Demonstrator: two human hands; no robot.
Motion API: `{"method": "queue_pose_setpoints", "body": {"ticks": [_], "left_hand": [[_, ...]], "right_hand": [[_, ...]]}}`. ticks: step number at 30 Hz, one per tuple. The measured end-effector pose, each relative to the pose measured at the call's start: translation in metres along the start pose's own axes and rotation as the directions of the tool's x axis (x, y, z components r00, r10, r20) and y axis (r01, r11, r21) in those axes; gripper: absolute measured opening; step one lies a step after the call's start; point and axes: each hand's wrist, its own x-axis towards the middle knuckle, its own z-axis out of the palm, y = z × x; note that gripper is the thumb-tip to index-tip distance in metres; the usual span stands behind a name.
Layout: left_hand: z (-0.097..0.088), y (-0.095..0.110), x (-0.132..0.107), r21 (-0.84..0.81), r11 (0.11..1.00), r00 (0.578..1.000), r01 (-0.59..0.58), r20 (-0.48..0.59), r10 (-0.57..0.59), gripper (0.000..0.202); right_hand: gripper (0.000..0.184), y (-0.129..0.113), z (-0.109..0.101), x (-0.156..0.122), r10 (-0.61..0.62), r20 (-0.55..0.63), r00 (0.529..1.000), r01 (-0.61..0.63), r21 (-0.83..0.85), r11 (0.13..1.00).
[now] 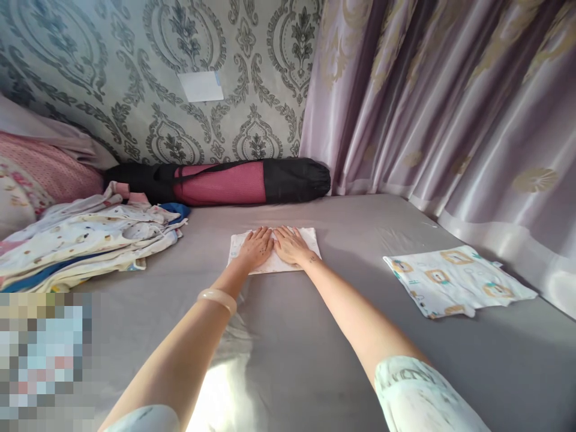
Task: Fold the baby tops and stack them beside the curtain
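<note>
A white cloth with a faint print (288, 265), folded into a flat rectangle, lies on the grey bed sheet (306, 336). My left hand (257, 247) rests flat on its left half, fingers stretched out. Beside it, almost touching, my right hand (290, 245) presses flat on the middle of the same cloth, fingers pointing away from me. Neither hand grips anything. The parts of the cloth under both palms are hidden. To the right lies a folded white garment with an orange lion print (454, 279), apart from my hands.
A loose pile of printed clothes (103, 234) lies at the left. Along the wall stretches a pink and black rolled bag (220, 183). Pink bedding (54, 168) is heaped behind the clothes. Lilac curtains (405, 102) hang at the right. A blurred patch covers the lower left corner.
</note>
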Motion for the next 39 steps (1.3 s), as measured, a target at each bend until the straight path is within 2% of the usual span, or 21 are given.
{"method": "queue_pose_setpoints", "body": {"ticks": [4, 8, 11, 14, 18, 24, 28, 31, 33, 39], "left_hand": [[-0.011, 0.003, -0.009, 0.002, 0.999, 0.998, 0.04, -0.038, -0.04, 0.058], [-0.023, 0.002, -0.033, 0.017, 1.0, 1.0, -0.025, -0.008, 0.025, 0.06], [-0.023, 0.001, -0.049, 0.023, 0.997, 0.997, -0.067, 0.04, 0.066, 0.061], [-0.017, 0.001, -0.056, 0.021, 0.998, 0.998, -0.057, 0.032, 0.057, 0.063], [-0.011, 0.002, -0.055, 0.019, 0.999, 0.999, -0.044, -0.005, 0.044, 0.061], [-0.022, -0.004, -0.056, -0.009, 0.998, 0.997, -0.061, 0.056, 0.061, 0.064], [-0.022, -0.021, -0.057, 0.028, 0.999, 1.0, 0.029, 0.003, -0.029, 0.063], [-0.014, -0.033, -0.054, -0.006, 0.993, 0.993, 0.116, 0.024, -0.115, 0.065], [-0.01, -0.037, -0.052, -0.039, 0.99, 0.99, 0.134, 0.04, -0.132, 0.066], [-0.007, -0.034, -0.05, -0.01, 0.988, 0.986, 0.156, 0.062, -0.155, 0.07]], "right_hand": [[0.058, 0.004, -0.009, -0.006, 0.024, -0.033, 0.999, -0.022, 0.053, 0.998], [0.058, 0.001, -0.017, -0.026, 0.011, -0.029, 1.0, -0.01, 0.013, 1.0], [0.057, -0.006, -0.015, -0.04, -0.002, 0.009, 1.0, 0.002, -0.011, 1.0], [0.057, -0.011, -0.008, -0.046, 0.015, -0.008, 1.0, -0.016, -0.03, 0.999], [0.055, -0.012, -0.003, -0.046, 0.03, -0.031, 0.999, -0.032, -0.046, 0.998], [0.057, -0.005, -0.012, -0.044, 0.026, 0.012, 1.0, -0.025, -0.011, 1.0], [0.06, 0.013, -0.016, -0.046, 0.135, -0.102, 0.986, -0.143, -0.078, 0.987], [0.063, 0.028, -0.012, -0.047, 0.218, -0.075, 0.973, -0.224, -0.084, 0.971], [0.064, 0.033, -0.008, -0.047, 0.234, -0.057, 0.971, -0.238, -0.068, 0.969], [0.063, 0.033, -0.005, -0.046, 0.238, -0.057, 0.97, -0.241, -0.064, 0.968]]}}
